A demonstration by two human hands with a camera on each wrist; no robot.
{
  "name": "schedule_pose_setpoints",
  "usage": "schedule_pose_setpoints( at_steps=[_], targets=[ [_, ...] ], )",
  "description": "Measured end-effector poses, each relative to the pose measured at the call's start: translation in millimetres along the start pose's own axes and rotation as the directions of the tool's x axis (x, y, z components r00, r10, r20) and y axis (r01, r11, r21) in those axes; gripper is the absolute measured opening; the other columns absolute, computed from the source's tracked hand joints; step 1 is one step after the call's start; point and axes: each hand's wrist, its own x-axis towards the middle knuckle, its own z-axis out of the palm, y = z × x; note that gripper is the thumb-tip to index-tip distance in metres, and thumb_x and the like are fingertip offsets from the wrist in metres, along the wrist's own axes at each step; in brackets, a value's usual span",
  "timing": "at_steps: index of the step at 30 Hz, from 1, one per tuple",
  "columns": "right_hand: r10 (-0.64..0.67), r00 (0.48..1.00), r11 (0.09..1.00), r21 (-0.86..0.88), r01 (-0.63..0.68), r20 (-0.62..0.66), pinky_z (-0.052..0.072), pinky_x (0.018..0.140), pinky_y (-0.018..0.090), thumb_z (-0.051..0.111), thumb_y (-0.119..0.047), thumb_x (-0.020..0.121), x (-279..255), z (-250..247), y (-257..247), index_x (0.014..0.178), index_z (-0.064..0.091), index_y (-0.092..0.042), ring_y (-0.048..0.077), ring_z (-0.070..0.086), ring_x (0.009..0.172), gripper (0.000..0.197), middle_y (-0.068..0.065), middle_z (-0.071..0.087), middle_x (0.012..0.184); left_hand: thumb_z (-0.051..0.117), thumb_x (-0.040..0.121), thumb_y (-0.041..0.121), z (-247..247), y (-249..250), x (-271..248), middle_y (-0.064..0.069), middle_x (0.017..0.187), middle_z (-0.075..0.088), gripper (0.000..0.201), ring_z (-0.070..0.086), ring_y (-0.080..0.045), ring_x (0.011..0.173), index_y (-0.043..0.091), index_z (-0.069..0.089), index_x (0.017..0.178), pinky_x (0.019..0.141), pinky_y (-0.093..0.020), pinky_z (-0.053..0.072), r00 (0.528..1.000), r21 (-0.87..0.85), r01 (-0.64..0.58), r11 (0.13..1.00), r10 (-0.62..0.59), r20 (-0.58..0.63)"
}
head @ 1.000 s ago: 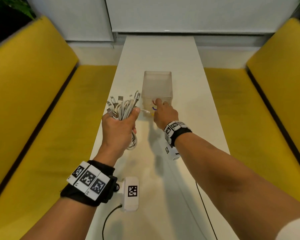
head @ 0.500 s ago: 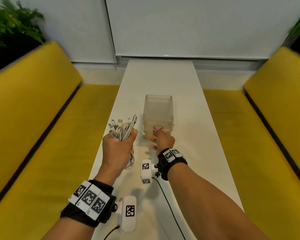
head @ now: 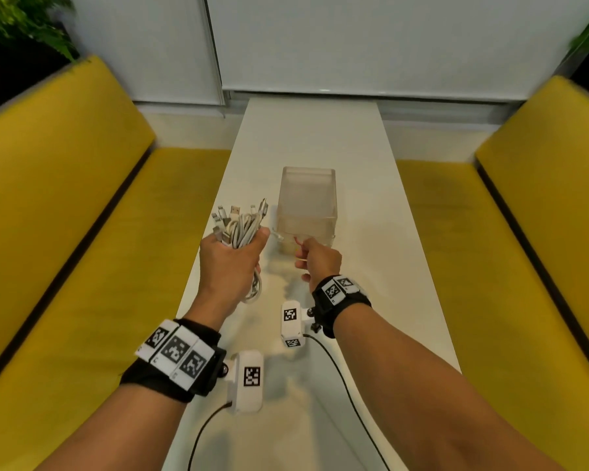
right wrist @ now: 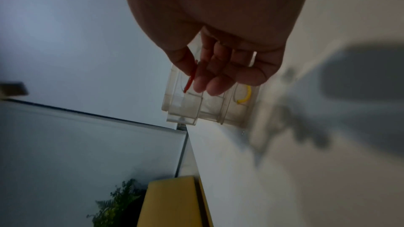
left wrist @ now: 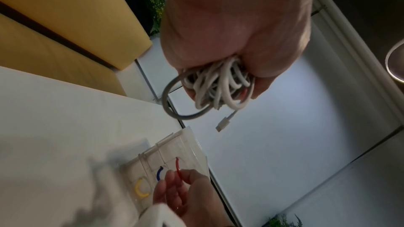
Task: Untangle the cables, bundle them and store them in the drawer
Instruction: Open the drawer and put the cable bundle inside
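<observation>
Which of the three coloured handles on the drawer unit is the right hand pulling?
The red handle: the right hand pinches it, while the blue and yellow handles stay untouched.

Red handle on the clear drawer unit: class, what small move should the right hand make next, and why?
Probably pull the red handle toward the body. The right hand pinches it between thumb and fingers, the top drawer of the clear drawer unit looks barely open, and the left hand holds the cable bundle ready beside it.

I wore a black strap (head: 170, 372) on my left wrist and another (head: 340, 302) on my right, each topped with white black-patterned marker tiles. White marker-tagged camera blocks (head: 247, 380) trailed thin black cables (head: 347, 385). My forearms were bare.
</observation>
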Motion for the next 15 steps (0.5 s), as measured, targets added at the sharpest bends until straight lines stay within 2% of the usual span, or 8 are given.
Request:
schedule_pose_setpoints(
  at_steps=[5, 8, 13, 15],
  targets=[
    [-0.068, 0.998, 0.995, -0.072, 0.067, -0.003, 0.031, 0.042, 0.021, 0.06, -0.018, 0.086, -24, -17, 17, 0.074, 0.066, -0.011, 0.018, 0.053, 0.049, 0.015, 0.006, 0.065, 0.067, 0.084, 0.084, 0.025, 2, 6, -3, 0.006, 0.055, 0.062, 0.021, 0.052, -0.011, 0.046, 0.015, 0.069, 0.075, 0.049, -0.024, 0.044, 0.998, -0.008, -0.025, 1.0, 0.025, 0.057],
    [-0.091, 0.996, 0.993, -0.081, 0.09, -0.009, 0.035, 0.043, 0.022, 0.059, -0.016, 0.088, -37, -27, 30, 0.076, 0.066, -0.01, 0.017, 0.054, 0.048, 0.016, 0.006, 0.066, 0.067, 0.085, 0.082, 0.029, 4, 7, -5, -0.005, 0.048, 0.052, 0.029, 0.04, -0.017, 0.036, 0.011, 0.065, 0.074, 0.038, -0.022, 0.035, 0.996, 0.016, 0.003, 1.0, -0.005, 0.092],
    [-0.12, 0.992, 0.99, -0.074, 0.117, -0.032, 0.036, 0.039, 0.02, 0.063, -0.015, 0.089, -52, -39, 45, 0.066, 0.064, -0.01, 0.019, 0.053, 0.051, 0.023, 0.01, 0.064, 0.066, 0.083, 0.085, 0.022, 12, 1, 2, 0.004, 0.044, 0.052, 0.022, 0.04, -0.014, 0.034, 0.018, 0.065, 0.074, 0.037, -0.021, 0.034, 0.992, 0.079, 0.023, 0.997, -0.033, 0.118],
    [-0.114, 0.993, 0.99, -0.084, 0.112, -0.022, 0.036, 0.039, 0.02, 0.064, -0.016, 0.09, -54, -43, 49, 0.066, 0.065, -0.009, 0.018, 0.053, 0.051, 0.025, 0.01, 0.064, 0.066, 0.083, 0.085, 0.022, 17, 1, 5, 0.004, 0.046, 0.053, 0.021, 0.041, -0.013, 0.034, 0.018, 0.066, 0.074, 0.037, -0.021, 0.035, 0.991, 0.092, 0.016, 0.996, -0.027, 0.129]
  ],
)
